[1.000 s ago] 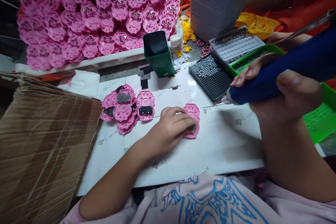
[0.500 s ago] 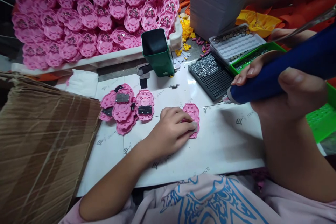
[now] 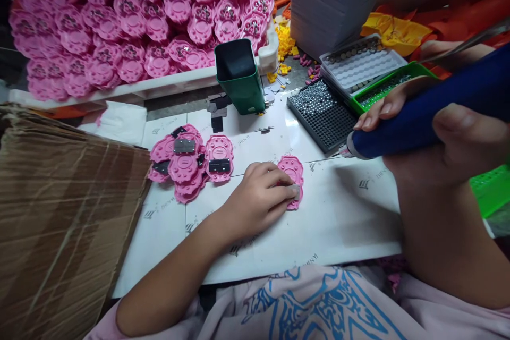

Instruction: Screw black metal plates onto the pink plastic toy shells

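My left hand rests on the white board, its fingers pressing a small grey plate onto a pink plastic part. A blue electric screwdriver is gripped in my right hand; its tip points left, above the board and beside the black screw tray. Left of my left hand, a pink part with a black plate lies beside a small pile of pink parts; a grey plate sits on top of the pile.
A green bin stands behind the board. Stacked pink parts fill a white tray at the back left. A cardboard box borders the left side. A green tray and a clear tray are at the back right.
The view has shifted slightly. Both hands keep nearly the same place and the same hold, with the left still on the pink part and the right still on the screwdriver.
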A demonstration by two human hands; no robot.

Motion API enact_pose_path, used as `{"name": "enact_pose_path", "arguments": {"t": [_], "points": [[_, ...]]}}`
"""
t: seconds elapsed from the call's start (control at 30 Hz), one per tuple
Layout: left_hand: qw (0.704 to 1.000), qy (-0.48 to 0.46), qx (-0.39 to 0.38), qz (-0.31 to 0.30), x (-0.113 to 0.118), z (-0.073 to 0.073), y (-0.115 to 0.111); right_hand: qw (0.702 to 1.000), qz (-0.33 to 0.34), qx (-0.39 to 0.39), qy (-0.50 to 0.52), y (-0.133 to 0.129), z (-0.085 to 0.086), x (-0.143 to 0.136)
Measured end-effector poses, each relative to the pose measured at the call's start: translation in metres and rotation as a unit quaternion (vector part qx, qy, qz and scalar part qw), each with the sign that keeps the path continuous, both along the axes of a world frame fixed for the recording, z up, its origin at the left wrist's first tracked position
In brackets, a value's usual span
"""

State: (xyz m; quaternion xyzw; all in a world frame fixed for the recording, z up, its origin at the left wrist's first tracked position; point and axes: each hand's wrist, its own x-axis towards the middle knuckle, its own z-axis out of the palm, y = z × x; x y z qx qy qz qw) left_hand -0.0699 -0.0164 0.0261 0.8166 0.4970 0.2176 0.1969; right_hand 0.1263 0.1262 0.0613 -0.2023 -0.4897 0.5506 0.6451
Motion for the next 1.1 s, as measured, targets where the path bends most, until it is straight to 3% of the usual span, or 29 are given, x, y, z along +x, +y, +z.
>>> {"name": "enact_pose_path", "arguments": {"t": [0.3, 0.5, 0.63, 0.83, 1.1], "points": [[1.0, -0.007, -0.005, -0.01, -0.001, 0.002, 0.001, 1.0, -0.012, -0.006, -0.014, -0.001, 0.005, -0.002], [0.999, -0.003, 0.048, -0.021, 0.004, -0.003, 0.003, 0.999, -0.004, -0.035, 0.008, -0.005, 0.004, -0.001], [0.998, 0.008, 0.065, -0.025, 0.006, -0.008, 0.011, 0.998, -0.009, -0.053, 0.018, -0.002, 0.013, -0.001], [0.998, 0.007, 0.042, -0.035, 0.007, -0.009, 0.036, 0.996, -0.079, -0.026, 0.013, 0.028, 0.028, -0.011], [0.999, -0.017, 0.045, -0.02, 0.01, -0.013, 0.046, 0.996, -0.083, -0.039, -0.023, 0.068, 0.012, -0.031]]}}
